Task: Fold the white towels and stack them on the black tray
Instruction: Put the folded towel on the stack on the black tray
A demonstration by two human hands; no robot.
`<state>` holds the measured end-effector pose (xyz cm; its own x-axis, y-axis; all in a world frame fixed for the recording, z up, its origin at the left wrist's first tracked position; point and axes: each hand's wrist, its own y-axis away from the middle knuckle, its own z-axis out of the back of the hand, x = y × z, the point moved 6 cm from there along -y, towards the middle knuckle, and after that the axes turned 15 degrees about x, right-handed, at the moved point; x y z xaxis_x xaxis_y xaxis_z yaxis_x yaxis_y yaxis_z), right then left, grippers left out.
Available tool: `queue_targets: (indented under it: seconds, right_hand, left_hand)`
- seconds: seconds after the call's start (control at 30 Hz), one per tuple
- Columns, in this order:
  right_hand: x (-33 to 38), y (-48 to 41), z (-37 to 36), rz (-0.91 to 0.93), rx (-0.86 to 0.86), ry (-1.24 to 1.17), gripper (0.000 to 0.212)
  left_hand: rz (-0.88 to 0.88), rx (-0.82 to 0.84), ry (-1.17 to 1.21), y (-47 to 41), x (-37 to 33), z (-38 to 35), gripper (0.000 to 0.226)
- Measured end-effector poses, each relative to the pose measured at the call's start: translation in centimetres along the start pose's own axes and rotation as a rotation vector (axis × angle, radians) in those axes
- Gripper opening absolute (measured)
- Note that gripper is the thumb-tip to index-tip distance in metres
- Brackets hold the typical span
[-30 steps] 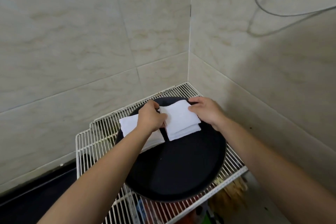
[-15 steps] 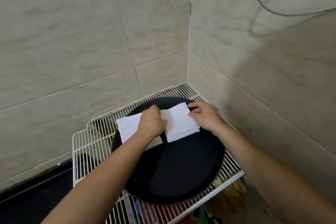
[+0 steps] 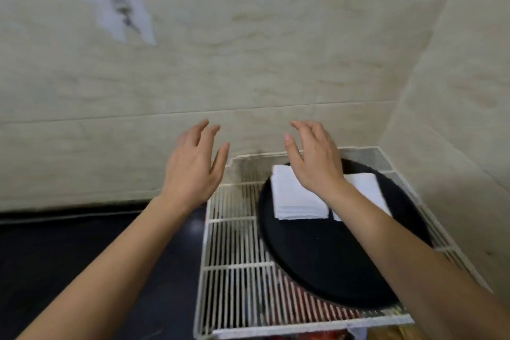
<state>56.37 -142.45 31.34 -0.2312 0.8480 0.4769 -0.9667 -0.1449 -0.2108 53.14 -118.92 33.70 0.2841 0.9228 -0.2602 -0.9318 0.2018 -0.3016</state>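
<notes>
A round black tray point(image 3: 331, 265) rests on a white wire rack point(image 3: 237, 257). Two folded white towels lie side by side at the tray's far end: a left folded towel stack point(image 3: 296, 200) and a right folded towel point(image 3: 368, 189) partly hidden behind my right forearm. My left hand point(image 3: 194, 167) hovers left of the tray, above the rack's edge, fingers spread and holding nothing. My right hand point(image 3: 314, 159) is raised above the towels, fingers apart and empty.
Beige tiled walls meet in a corner at the right, close behind the rack. A dark floor or counter point(image 3: 69, 257) lies left of the rack. Coloured items show blurred under the rack's front point(image 3: 317, 337).
Both hands have let go of the towels and lifted up and leftwards with fingers spread. The view has swung left, so the tray now sits at the right.
</notes>
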Motion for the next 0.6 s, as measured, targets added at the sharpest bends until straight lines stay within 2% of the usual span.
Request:
queue_targets:
  seconds: [0.13,0.3,0.6]
  right_hand:
    - [10.1,-1.0,-6.9,0.240,0.147,0.056,0.053]
    - [23.8,1.9,-14.6,0.475,0.234,0.085,0.052]
    - [49.1,12.6,-25.5,0.694,0.293,0.035,0.051]
  left_hand:
    - [0.234,-0.002,-0.202,8.2,9.6,3.0,0.055]
    - [0.502,0.008,-0.313,20.8,19.2,8.2,0.061]
    - [0.758,-0.054,-0.378,44.5,33.0,20.3,0.063]
